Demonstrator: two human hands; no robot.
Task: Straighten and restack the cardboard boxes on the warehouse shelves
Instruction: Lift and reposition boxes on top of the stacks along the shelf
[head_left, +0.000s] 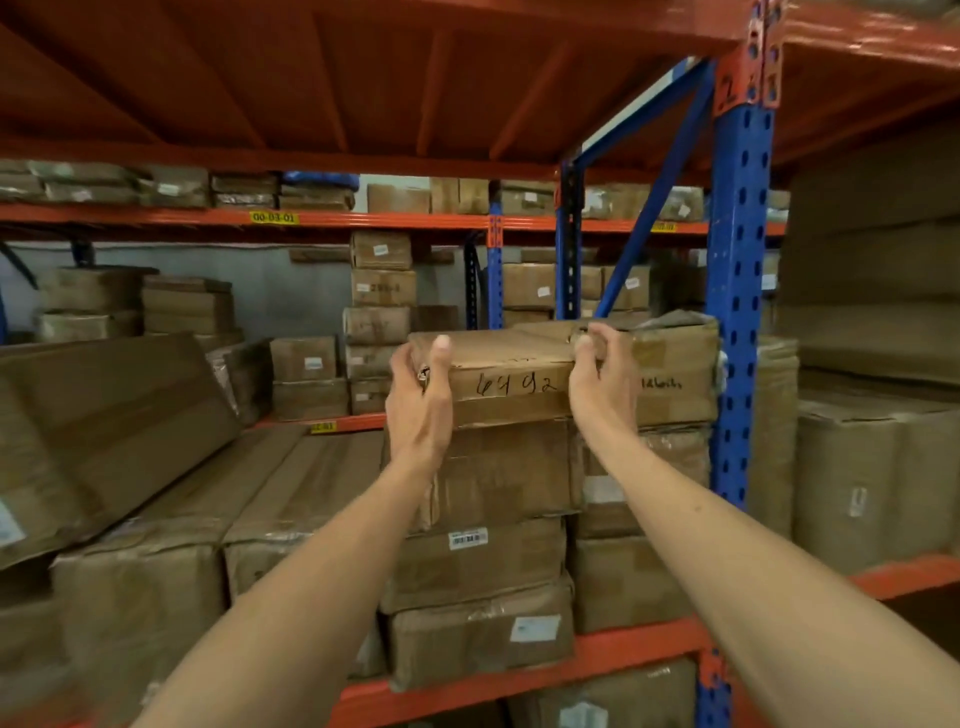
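A flat cardboard box marked "6492" (511, 382) tops a stack of several brown boxes (498, 473) on the orange shelf (623, 649). My left hand (421, 400) grips its left front corner, thumb on the top face. My right hand (602, 384) clasps its right front corner, fingers curled over the top edge. A second stack (675, 364) stands directly to the right, touching the held box.
A blue upright post (737, 291) rises just right of the stacks. Long flat boxes (291, 483) lie to the left, one large box (104, 431) leaning tilted. Wrapped cartons (852, 478) fill the right bay. More boxes line the far racks (379, 291).
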